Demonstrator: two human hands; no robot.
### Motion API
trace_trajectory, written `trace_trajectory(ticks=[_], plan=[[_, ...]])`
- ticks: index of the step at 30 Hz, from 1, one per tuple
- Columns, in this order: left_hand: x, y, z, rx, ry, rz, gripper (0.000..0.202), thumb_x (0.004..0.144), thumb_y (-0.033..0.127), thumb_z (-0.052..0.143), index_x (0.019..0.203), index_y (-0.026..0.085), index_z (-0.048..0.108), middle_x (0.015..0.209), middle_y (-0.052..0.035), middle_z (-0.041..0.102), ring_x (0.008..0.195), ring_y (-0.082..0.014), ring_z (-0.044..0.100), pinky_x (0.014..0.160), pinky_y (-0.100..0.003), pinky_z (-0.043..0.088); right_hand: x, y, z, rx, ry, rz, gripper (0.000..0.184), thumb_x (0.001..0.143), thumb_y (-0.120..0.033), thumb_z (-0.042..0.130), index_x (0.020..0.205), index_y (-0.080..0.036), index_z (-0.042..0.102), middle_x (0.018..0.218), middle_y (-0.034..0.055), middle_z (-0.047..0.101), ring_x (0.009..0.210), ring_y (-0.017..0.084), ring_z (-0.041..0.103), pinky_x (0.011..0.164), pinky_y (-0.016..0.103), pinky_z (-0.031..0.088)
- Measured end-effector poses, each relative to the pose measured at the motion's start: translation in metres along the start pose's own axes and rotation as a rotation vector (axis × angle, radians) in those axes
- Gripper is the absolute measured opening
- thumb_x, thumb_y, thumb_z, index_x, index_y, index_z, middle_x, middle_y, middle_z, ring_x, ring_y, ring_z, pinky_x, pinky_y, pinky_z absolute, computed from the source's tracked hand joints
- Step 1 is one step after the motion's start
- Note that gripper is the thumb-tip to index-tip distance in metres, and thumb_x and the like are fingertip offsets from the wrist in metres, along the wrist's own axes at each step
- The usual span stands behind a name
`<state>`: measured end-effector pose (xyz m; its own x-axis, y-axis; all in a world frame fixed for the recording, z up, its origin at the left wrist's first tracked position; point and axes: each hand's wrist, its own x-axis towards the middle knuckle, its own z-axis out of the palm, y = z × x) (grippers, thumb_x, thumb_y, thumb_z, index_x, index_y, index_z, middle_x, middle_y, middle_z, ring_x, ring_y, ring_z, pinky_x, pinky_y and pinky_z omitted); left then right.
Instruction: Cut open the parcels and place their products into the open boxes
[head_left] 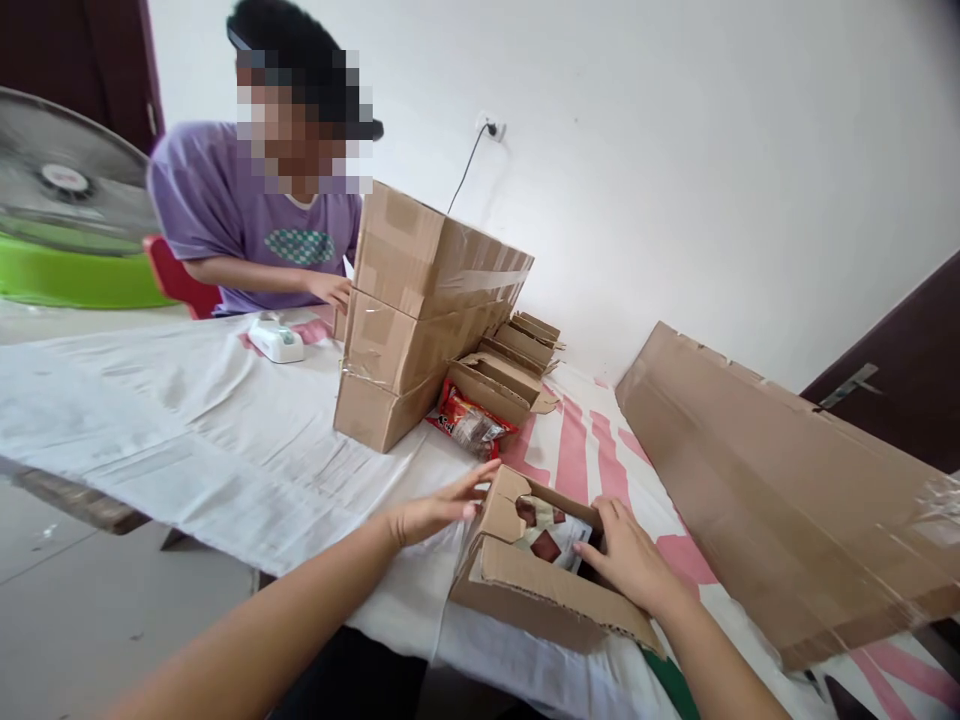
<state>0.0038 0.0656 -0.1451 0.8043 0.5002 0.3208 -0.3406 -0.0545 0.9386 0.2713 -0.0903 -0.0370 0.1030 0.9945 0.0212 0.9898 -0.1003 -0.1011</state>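
Observation:
In front of me stands an open cardboard box [525,600], set at an angle on the cloth-covered table, its flaps partly raised. A white packet [551,530] with brown-red printed shapes lies inside it. My left hand [439,508] is at the box's left end, fingers apart, the fingertips by the folded flap. My right hand [626,550] reaches over the right part of the box; its thumb is by the packet and its fingers are at the far rim, spread from the thumb. Beyond the box lies a red snack bag [472,420] with a clear section.
Stacked taped cartons [397,330] rise behind, beside several opened boxes [517,350]. A long cardboard panel [750,480] leans at right. Across the table a person [255,220] in purple sits near a white device [276,340]. A fan [67,180] stands at left.

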Motion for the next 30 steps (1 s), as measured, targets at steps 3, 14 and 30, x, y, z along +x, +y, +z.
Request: trace_trajectory(ticks=[3, 14, 30], plan=[[0.011, 0.037, 0.007, 0.234, 0.320, 0.063, 0.064, 0.083, 0.061, 0.055, 0.136, 0.025, 0.047, 0.142, -0.0115, 0.049, 0.132, -0.0316, 0.043, 0.111, -0.047, 0.031, 0.008, -0.001, 0.005, 0.044, -0.044, 0.011, 0.043, 0.078, -0.039, 0.066, 0.113, -0.018, 0.054, 0.114, 0.0116, 0.060, 0.112, 0.029, 0.055, 0.091, 0.037, 0.045], [0.055, 0.119, 0.081, 1.569, -0.501, 0.185, 0.020, 0.084, 0.036, 0.063, 0.074, 0.022, 0.075, 0.079, -0.0072, 0.076, 0.100, -0.0283, 0.063, 0.105, -0.049, 0.028, 0.006, 0.005, 0.014, 0.086, 0.032, -0.015, 0.064, 0.075, -0.035, 0.073, 0.131, -0.017, 0.048, 0.126, 0.0137, 0.058, 0.121, 0.031, 0.051, 0.097, 0.040, 0.042], [0.063, 0.153, 0.075, 1.682, -0.317, -0.533, 0.048, 0.040, 0.060, 0.086, 0.061, 0.021, 0.070, 0.066, -0.0119, 0.072, 0.078, -0.0383, 0.069, 0.072, -0.041, 0.051, -0.001, -0.005, 0.005, -0.131, 0.166, -0.113, 0.016, 0.081, -0.032, 0.072, 0.089, -0.021, 0.064, 0.091, 0.0093, 0.073, 0.092, 0.028, 0.063, 0.082, 0.039, 0.038]])
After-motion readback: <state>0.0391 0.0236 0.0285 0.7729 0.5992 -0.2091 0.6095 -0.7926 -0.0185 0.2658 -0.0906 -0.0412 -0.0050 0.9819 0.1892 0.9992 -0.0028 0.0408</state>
